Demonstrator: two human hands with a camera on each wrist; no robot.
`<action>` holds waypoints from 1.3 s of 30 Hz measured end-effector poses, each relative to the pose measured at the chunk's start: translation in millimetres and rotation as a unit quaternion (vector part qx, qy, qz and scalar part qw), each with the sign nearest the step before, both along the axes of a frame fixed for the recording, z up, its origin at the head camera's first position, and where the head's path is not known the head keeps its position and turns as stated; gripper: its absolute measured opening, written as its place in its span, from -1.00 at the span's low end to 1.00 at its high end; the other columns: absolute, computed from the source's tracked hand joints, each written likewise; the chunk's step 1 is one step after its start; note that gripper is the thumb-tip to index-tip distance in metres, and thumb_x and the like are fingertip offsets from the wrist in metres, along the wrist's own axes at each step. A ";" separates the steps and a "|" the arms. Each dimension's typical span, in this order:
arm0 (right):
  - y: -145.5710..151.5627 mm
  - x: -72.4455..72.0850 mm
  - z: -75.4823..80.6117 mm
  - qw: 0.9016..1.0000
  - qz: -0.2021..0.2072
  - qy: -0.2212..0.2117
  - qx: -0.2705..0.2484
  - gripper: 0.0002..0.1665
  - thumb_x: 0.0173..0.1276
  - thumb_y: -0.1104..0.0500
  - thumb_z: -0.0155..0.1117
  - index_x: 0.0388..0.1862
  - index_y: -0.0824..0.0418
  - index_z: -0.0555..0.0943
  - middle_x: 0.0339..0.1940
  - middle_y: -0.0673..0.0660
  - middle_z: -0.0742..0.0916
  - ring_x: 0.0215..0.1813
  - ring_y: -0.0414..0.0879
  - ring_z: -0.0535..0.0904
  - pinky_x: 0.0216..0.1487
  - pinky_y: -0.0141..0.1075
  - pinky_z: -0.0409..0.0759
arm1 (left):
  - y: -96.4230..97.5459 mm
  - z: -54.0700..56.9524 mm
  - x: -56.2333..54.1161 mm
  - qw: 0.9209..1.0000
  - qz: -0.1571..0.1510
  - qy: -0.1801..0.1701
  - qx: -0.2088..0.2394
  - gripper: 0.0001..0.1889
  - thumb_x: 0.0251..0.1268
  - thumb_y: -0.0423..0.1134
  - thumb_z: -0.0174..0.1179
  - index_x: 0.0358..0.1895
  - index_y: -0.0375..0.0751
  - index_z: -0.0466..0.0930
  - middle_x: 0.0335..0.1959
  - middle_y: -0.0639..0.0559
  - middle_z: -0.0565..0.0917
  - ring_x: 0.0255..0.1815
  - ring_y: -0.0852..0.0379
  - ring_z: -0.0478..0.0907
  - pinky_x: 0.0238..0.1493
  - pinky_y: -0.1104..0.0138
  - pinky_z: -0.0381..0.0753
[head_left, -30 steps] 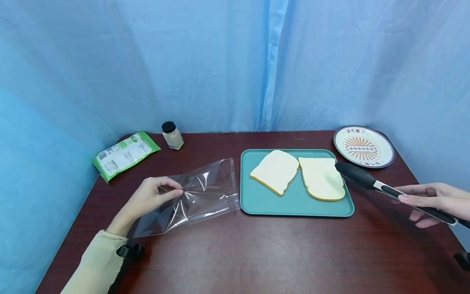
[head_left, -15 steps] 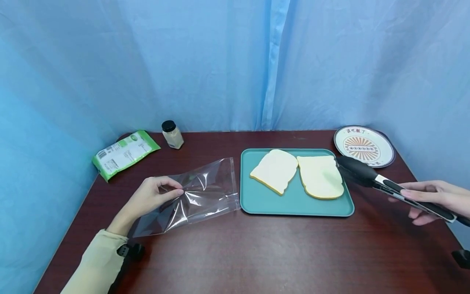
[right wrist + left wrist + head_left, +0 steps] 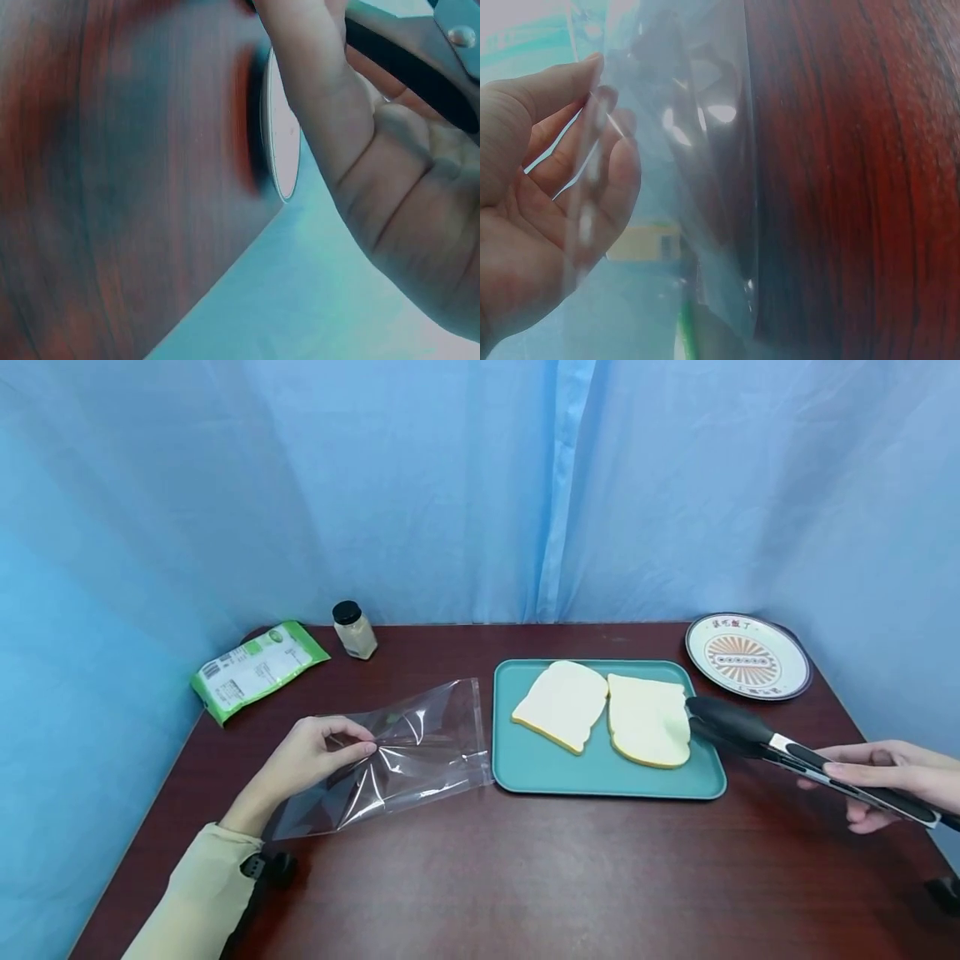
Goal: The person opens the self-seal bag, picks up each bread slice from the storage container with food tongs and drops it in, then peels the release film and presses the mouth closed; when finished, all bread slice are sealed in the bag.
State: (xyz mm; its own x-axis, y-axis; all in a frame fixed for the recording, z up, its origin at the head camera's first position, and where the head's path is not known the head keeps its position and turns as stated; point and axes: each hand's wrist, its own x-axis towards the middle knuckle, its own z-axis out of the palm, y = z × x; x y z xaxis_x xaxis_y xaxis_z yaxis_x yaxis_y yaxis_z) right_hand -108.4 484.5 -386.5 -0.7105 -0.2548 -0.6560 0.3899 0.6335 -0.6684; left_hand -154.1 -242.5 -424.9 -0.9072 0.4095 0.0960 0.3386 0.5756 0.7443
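Note:
My left hand (image 3: 307,760) pinches a clear plastic bag (image 3: 431,735) between thumb and fingers, which puckers the film. In the left wrist view the bag (image 3: 712,172) spreads past the fingertips. On the green tray (image 3: 555,783) lie two slices of bread, the left slice (image 3: 562,706) turned at an angle and the right slice (image 3: 648,722) close beside it. My right hand (image 3: 911,772) grips black-and-steel tongs (image 3: 795,756) by the handles. Their black heads meet the right slice's right edge over the tray. In the right wrist view the tongs show only in part.
A green-and-white packet (image 3: 258,670) lies at the back left, beside a small black-capped jar (image 3: 355,631). A patterned plate (image 3: 776,668) stands at the back right, behind the tongs. Blue curtains (image 3: 450,493) close off the table's back and sides.
The tongs' heads have pressed in at the right slice's edge, and that slice has shifted slightly left on the tray. My left hand and the bag hold still.

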 end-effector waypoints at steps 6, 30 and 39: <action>-13.4 -3.7 7.7 0.999 -0.012 0.017 0.032 -0.13 0.60 -0.02 0.13 0.49 0.61 0.09 -0.09 0.19 0.70 -0.43 0.07 0.65 -0.19 -0.03 0.73 | 0.3 0.4 -0.8 1.000 0.001 0.000 0.001 -0.86 0.29 -0.19 0.43 -0.13 -0.05 0.80 -0.24 0.17 0.75 -0.28 0.15 0.62 -0.21 0.34 0.67; -40.9 -27.6 2.6 0.984 -0.002 0.132 0.118 0.02 0.50 -0.16 0.24 0.56 0.50 0.08 0.16 0.47 0.59 -0.23 0.02 0.73 -0.17 -0.18 0.73 | -1.1 -3.4 0.1 1.000 0.002 0.002 -0.003 -0.87 0.29 -0.17 0.43 -0.14 -0.03 0.79 -0.25 0.18 0.75 -0.28 0.15 0.61 -0.22 0.32 0.66; -50.2 -31.4 -3.9 0.968 0.009 0.204 0.149 0.10 0.41 -0.22 0.33 0.60 0.41 0.09 0.31 0.55 0.50 -0.17 0.04 0.76 -0.26 -0.25 0.69 | -1.6 -4.3 -0.2 1.000 0.002 0.003 0.001 -0.87 0.29 -0.19 0.43 -0.14 -0.04 0.80 -0.25 0.18 0.75 -0.28 0.15 0.61 -0.22 0.33 0.66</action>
State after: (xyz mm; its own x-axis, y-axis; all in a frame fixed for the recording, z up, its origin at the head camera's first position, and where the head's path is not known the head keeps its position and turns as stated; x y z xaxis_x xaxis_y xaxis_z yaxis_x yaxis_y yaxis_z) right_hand -139.8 434.2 -390.4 -0.9225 -0.1130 -0.3691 0.1193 0.8260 -0.5509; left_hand -154.3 -244.1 -429.2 -0.9086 0.4049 0.1027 0.3407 0.5761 0.7430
